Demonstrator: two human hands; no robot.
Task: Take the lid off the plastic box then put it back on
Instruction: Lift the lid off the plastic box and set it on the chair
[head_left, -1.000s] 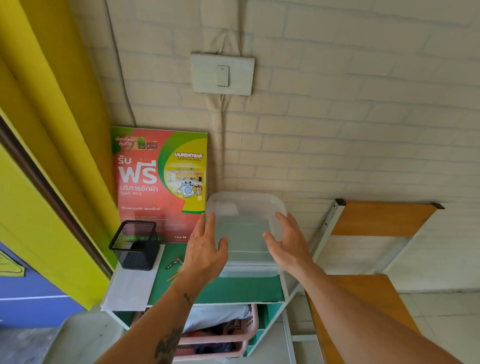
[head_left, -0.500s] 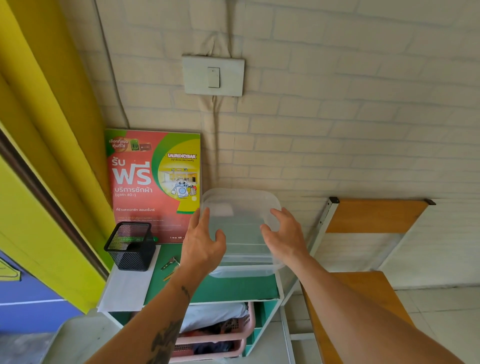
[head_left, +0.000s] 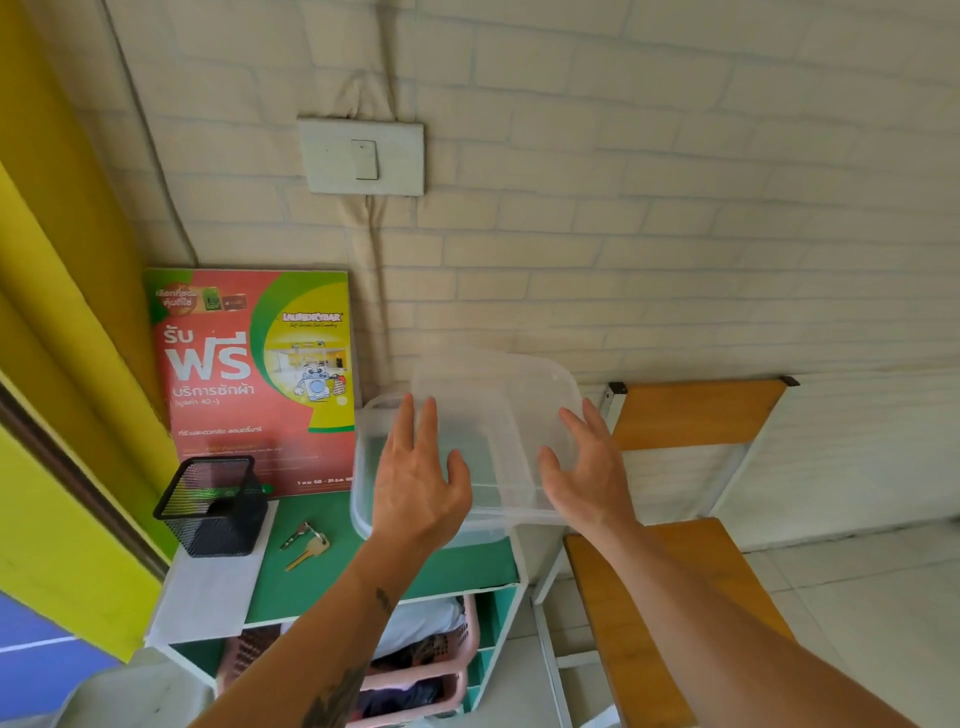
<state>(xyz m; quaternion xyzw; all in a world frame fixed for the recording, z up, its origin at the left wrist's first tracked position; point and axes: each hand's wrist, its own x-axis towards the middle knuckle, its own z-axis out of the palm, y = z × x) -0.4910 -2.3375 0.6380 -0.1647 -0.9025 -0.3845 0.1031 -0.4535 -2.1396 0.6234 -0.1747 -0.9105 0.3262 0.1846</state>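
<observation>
The clear plastic box (head_left: 374, 499) sits on the green tabletop (head_left: 332, 577), close to the wall and near the right edge, its long axis running from the near edge toward the wall. Its lid (head_left: 498, 415) is off the rim — lifted and shifted to the right, tilted so the far edge stands higher than the near one, with its long axis lying roughly the same way as the box's. The left hand (head_left: 415, 483) is spread flat, fingers apart, over the lid's left part and the open box; whether it presses on the lid or only hovers I cannot tell. The right hand (head_left: 587, 467) cups the lid's right edge, fingers curled against it. Left of the box lie keys (head_left: 306, 543) — well apart from it — and a black mesh pen holder (head_left: 213, 506) stands on a white sheet. A red and green poster (head_left: 249, 379) leans against the brick wall behind.
</observation>
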